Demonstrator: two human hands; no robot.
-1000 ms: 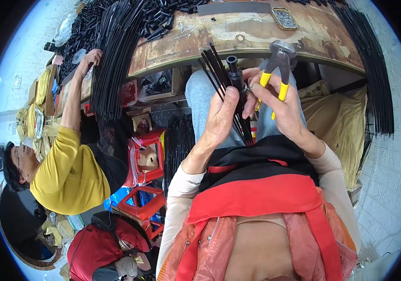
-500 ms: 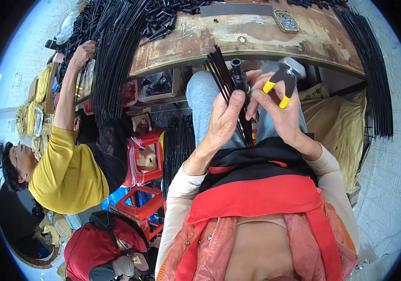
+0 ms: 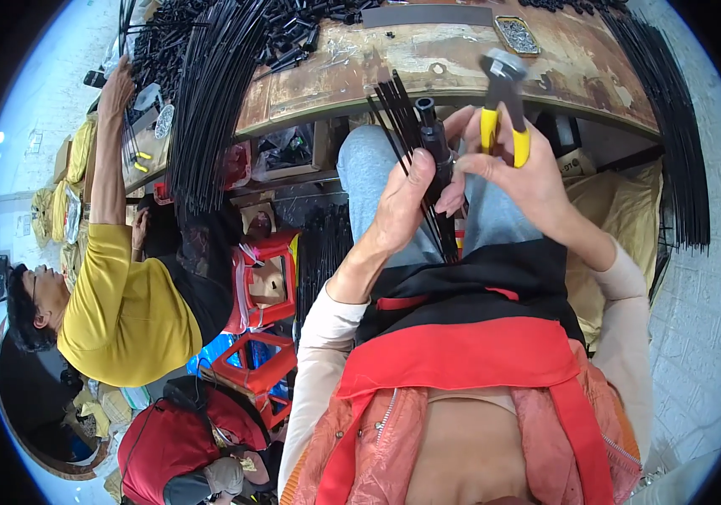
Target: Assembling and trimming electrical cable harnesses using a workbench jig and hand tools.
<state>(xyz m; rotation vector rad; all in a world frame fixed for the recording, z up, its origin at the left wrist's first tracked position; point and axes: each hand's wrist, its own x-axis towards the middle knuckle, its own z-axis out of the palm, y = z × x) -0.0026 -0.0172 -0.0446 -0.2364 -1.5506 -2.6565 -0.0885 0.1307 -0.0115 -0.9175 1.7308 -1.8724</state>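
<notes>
My left hand (image 3: 401, 202) is closed round a black tubular fitting (image 3: 433, 133) and a bundle of thin black rods (image 3: 396, 105), held upright above my lap. The rods fan out at their upper ends, and their lower part passes behind my fingers. In my right hand (image 3: 537, 181) are end-cutting pincers (image 3: 503, 88) with a steel head and yellow grips, the head pointing up and away from the fitting. Its thumb and fingertips meet at the fitting's right side, where a tiny shiny bit shows, too small to name.
A worn wooden bench (image 3: 436, 71) lies ahead, with a tray of small metal pieces (image 3: 517, 35), a grey strip (image 3: 428, 15) and heaped black fittings (image 3: 289, 42). Black rod bundles (image 3: 204, 126) overhang its edge. At left, a person in yellow (image 3: 129, 303) reaches over the bench beside red stools (image 3: 263, 362).
My right hand has turned the pincers more upright, their head rising. The fitting and rods have shifted only slightly. The person at left has stretched an arm farther forward, lifting some rods.
</notes>
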